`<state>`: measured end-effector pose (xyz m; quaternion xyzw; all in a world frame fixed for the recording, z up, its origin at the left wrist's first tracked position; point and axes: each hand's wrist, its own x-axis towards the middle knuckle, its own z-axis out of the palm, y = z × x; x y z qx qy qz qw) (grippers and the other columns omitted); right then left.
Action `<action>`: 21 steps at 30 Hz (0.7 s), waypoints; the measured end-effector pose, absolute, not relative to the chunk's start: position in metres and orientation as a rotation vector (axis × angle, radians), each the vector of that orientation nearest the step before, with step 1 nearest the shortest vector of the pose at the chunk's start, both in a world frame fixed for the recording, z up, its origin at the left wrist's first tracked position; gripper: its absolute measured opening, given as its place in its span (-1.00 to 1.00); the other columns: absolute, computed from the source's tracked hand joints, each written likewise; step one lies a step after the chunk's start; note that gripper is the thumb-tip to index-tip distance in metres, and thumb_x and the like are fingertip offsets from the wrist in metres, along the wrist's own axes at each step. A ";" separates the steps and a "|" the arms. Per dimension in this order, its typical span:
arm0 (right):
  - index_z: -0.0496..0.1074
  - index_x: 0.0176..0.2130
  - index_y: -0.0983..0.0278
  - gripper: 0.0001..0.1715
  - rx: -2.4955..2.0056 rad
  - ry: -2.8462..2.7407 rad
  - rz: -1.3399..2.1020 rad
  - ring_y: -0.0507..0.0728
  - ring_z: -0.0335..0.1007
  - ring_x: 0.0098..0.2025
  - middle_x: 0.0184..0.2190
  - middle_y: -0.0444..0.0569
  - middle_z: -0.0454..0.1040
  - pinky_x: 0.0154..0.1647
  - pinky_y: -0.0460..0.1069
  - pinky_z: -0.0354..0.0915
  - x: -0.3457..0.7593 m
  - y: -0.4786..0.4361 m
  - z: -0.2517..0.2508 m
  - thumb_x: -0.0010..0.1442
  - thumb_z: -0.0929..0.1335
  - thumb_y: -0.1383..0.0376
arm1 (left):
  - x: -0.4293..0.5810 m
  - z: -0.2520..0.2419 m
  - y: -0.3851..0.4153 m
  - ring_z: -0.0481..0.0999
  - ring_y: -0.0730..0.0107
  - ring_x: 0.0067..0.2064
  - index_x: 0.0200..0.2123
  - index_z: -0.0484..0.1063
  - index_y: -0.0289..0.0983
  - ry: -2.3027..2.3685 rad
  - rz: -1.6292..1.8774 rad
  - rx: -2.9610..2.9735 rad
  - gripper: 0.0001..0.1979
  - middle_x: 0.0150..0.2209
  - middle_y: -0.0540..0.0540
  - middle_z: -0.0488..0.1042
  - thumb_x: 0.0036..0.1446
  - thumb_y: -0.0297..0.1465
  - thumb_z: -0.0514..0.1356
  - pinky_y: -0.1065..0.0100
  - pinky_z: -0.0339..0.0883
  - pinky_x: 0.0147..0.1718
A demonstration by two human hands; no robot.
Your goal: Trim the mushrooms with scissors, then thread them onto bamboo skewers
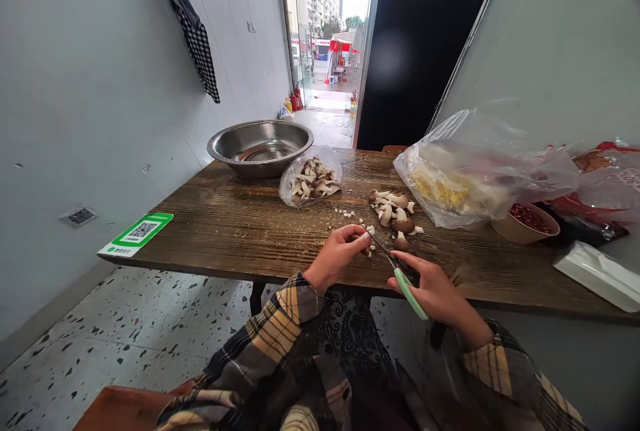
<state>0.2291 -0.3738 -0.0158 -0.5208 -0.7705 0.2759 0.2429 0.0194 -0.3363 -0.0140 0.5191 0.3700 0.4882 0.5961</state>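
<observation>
My left hand (340, 252) pinches a mushroom (370, 231) by its pale stem end, close above the table's near edge. In my right hand (431, 284) is a pair of scissors (406, 290) with light green handles, their blades at the stem. Just beyond lies a loose pile of brown-capped mushrooms (395, 208). Small white cut stem ends (344, 212) are scattered on the wood left of the pile. Farther back, an open clear plastic bag (313, 181) holds many more mushrooms. My fingers partly hide the mushroom being held.
A wide steel basin (220, 146) stands behind the bag on the wooden table (225, 218). At the right are a plastic bag with yellowish contents (445, 188), a bowl of red pieces (530, 219) and a white tissue box (597, 274). A green QR card (137, 234) lies at the left corner.
</observation>
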 end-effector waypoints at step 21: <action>0.46 0.06 0.38 -0.37 -1.470 -2.051 0.792 0.34 0.49 -0.05 -0.05 0.14 0.56 -0.05 0.13 0.36 0.246 -0.368 -0.028 0.15 0.35 0.02 | -0.004 -0.023 -0.329 0.38 0.54 -0.44 -0.33 0.36 -0.31 0.957 1.070 1.078 -0.59 -0.44 0.02 0.41 -0.21 -0.25 0.42 0.52 0.21 -0.53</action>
